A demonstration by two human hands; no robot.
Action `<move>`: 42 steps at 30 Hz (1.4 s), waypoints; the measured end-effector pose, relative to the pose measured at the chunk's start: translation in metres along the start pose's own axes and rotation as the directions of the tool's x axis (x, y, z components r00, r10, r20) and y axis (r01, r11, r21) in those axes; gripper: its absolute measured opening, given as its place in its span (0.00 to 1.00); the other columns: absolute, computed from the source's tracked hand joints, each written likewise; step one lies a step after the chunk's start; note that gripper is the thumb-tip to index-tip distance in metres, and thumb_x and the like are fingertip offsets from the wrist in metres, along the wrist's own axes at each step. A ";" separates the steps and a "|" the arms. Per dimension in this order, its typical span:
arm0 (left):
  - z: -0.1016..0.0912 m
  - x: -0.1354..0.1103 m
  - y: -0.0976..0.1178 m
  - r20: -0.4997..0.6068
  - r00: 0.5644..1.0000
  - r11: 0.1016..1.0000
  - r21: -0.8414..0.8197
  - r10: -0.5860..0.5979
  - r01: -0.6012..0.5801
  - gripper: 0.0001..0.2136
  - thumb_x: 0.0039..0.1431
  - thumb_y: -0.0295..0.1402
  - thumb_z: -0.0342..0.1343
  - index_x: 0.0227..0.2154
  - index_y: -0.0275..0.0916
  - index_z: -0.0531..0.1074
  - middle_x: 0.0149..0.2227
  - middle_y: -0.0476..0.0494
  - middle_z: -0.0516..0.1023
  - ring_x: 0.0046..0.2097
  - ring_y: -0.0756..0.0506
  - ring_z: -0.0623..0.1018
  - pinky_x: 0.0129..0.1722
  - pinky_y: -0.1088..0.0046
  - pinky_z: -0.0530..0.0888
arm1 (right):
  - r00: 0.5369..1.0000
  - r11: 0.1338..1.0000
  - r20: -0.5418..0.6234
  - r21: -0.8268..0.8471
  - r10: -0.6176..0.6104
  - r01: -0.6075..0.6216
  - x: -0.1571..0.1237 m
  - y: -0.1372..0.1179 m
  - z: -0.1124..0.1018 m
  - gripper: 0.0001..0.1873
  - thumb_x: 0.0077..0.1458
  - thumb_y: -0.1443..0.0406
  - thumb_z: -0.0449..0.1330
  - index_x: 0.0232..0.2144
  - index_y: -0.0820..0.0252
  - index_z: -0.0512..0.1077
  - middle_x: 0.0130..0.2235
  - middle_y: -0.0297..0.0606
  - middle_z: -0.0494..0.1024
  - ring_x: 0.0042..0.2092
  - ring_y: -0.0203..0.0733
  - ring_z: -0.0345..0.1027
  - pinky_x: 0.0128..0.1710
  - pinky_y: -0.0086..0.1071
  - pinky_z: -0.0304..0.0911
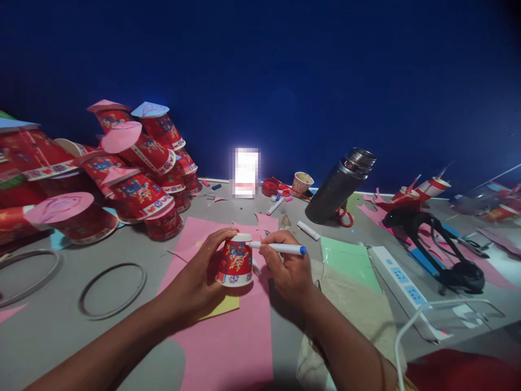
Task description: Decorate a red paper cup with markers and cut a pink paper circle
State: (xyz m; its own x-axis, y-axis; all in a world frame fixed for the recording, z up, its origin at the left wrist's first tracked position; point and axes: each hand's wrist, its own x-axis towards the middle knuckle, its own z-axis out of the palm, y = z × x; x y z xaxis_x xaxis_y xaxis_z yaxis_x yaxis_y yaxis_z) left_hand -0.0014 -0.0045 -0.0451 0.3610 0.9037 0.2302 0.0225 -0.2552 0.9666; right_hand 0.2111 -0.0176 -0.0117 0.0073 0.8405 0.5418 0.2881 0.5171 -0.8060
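A red patterned paper cup (235,263) stands upside down on a pink paper sheet (228,342). My left hand (199,274) is wrapped round its left side and holds it in place. A white marker with a blue cap end (280,248) is pinched in my right hand (288,266), which is closed around it. The marker's tip rests against the cup's upturned white base rim. A yellow paper piece (222,308) lies under my left hand.
A heap of red cups with paper lids (130,174) fills the left. Two metal rings (112,290) lie at front left. A dark flask (337,187) lies tilted behind, with a green sheet (348,260), a power strip (401,282), black stand (435,244) and scissors (345,217).
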 end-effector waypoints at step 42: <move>0.002 0.000 0.016 -0.016 0.999 0.951 0.306 0.044 -0.037 0.34 0.52 0.33 0.73 0.59 0.49 0.65 0.59 0.43 0.70 0.58 0.40 0.78 0.58 0.59 0.81 | 0.994 1.000 -0.111 0.006 0.024 -0.023 -0.004 0.006 0.000 0.03 0.64 0.64 0.65 0.37 0.56 0.78 0.34 0.34 0.81 0.33 0.38 0.76 0.34 0.30 0.70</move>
State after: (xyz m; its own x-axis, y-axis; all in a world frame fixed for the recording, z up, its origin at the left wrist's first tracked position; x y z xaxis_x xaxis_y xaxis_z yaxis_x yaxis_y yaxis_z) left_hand 0.0010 -0.0090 -0.0297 0.3467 0.8971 0.2738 0.2935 -0.3810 0.8767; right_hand 0.2133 -0.0181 -0.0191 0.1207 0.8293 0.5456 0.2824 0.4983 -0.8197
